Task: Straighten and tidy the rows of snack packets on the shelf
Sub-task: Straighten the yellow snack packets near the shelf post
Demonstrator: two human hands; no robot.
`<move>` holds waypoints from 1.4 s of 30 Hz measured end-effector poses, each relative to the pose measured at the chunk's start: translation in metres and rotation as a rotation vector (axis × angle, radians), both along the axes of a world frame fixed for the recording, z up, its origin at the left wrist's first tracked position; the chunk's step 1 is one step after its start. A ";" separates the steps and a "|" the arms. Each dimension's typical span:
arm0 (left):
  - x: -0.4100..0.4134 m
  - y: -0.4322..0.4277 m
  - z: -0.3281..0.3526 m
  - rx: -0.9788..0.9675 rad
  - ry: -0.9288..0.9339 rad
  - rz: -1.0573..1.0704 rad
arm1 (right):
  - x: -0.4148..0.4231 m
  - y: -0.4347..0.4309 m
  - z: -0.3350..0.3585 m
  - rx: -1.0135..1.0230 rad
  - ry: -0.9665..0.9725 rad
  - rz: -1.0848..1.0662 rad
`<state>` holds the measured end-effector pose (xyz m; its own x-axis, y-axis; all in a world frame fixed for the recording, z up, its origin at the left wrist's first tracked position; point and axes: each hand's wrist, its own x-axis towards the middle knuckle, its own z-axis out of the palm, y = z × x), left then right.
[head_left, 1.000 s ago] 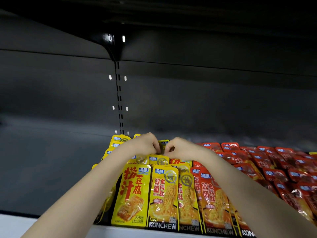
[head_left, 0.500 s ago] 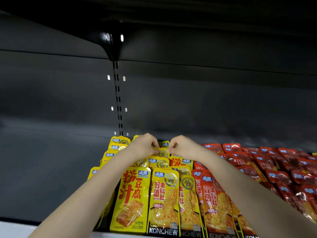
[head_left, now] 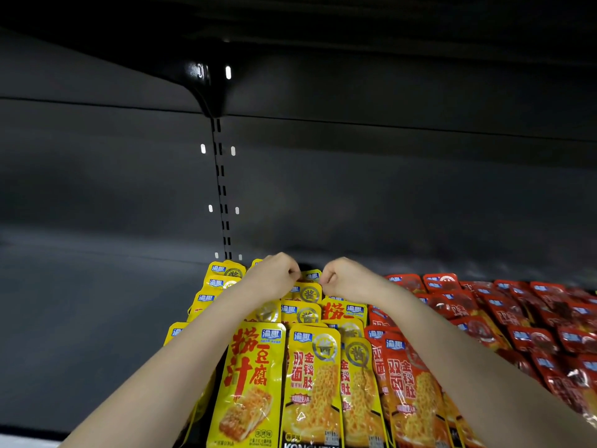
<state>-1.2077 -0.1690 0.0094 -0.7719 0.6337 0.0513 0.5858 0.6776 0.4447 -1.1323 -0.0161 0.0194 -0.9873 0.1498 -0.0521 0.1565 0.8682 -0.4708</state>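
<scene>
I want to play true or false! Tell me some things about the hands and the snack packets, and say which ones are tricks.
1. The left hand and the right hand both pinch one yellow packet near the back of its row. True.
2. The red packets lie left of the yellow rows. False: they lie to the right.
3. A slotted strip runs up the back wall above the hands. True.
4. One hand hangs idle, away from the packets. False: both hands are on the yellow packet.
</scene>
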 end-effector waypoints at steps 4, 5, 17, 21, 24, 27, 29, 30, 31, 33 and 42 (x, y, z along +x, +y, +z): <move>-0.005 0.002 0.005 0.001 -0.031 -0.036 | -0.003 0.004 0.000 -0.049 -0.020 -0.012; -0.006 0.003 0.007 0.009 -0.040 -0.050 | -0.004 0.005 0.000 -0.063 -0.018 -0.024; -0.017 0.012 0.000 0.007 -0.010 -0.015 | -0.020 0.010 -0.006 -0.022 0.014 -0.138; -0.017 0.014 -0.003 0.012 -0.001 0.017 | -0.023 0.006 -0.008 0.022 0.054 -0.170; -0.014 0.015 -0.005 0.015 0.028 0.047 | -0.021 0.000 -0.011 0.059 0.059 -0.166; -0.013 0.015 -0.006 0.009 0.027 0.056 | -0.020 -0.001 -0.011 0.074 0.066 -0.156; -0.013 0.016 -0.004 -0.001 0.014 0.050 | -0.019 0.001 -0.010 0.052 0.076 -0.165; -0.013 0.016 -0.004 0.003 0.005 0.051 | -0.019 0.002 -0.010 0.042 0.081 -0.174; -0.012 0.016 -0.003 0.009 -0.002 0.054 | -0.020 0.002 -0.011 0.035 0.086 -0.182; -0.010 0.016 -0.001 0.025 -0.007 0.061 | -0.023 0.001 -0.013 0.023 0.088 -0.199; -0.008 0.016 0.010 0.164 -0.065 0.050 | -0.033 -0.003 -0.011 -0.117 0.055 -0.340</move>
<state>-1.2161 -0.1534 0.0191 -0.8074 0.5815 0.0999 0.5194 0.6202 0.5878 -1.1655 -0.0195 0.0081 -0.8840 0.4660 -0.0366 0.3985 0.7105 -0.5800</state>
